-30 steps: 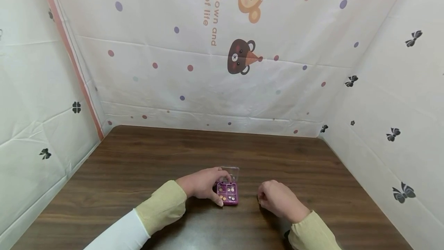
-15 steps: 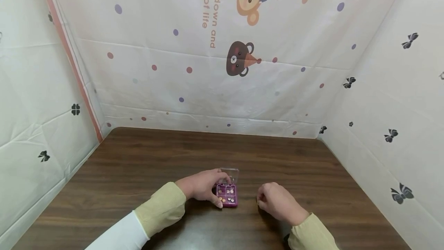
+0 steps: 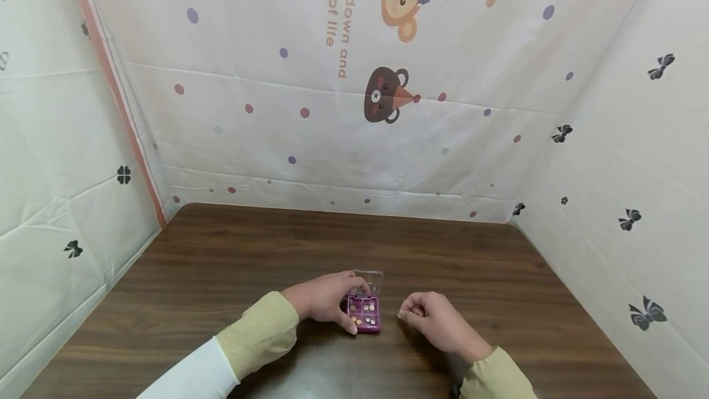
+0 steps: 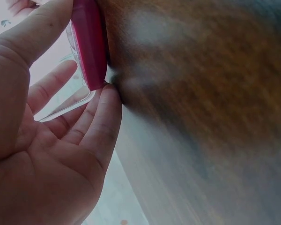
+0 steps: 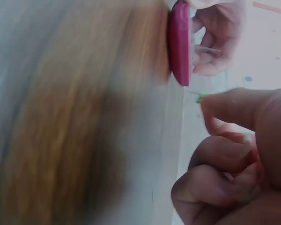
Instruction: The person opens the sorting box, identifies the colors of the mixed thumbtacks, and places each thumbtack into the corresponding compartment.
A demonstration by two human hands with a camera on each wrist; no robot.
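A small purple compartment box sits on the table with its clear lid raised at the back. Pairs of tiny round pieces, gold and pale, lie in its compartments. My left hand holds the box from its left side, thumb at the front corner and fingers at the back by the lid. To the right of the box, my right hand pinches a tiny green stud earring between thumb and index finger, a thin pin sticking out of it. The other right fingers are curled.
The dark wood table spreads around both hands. White patterned cloth hangs behind it and along both sides. A dark band shows at the right sleeve.
My right hand has moved left toward the box, its thumb and index finger now extended with the tiny piece at their tips. The left hand and the box have stayed in place.
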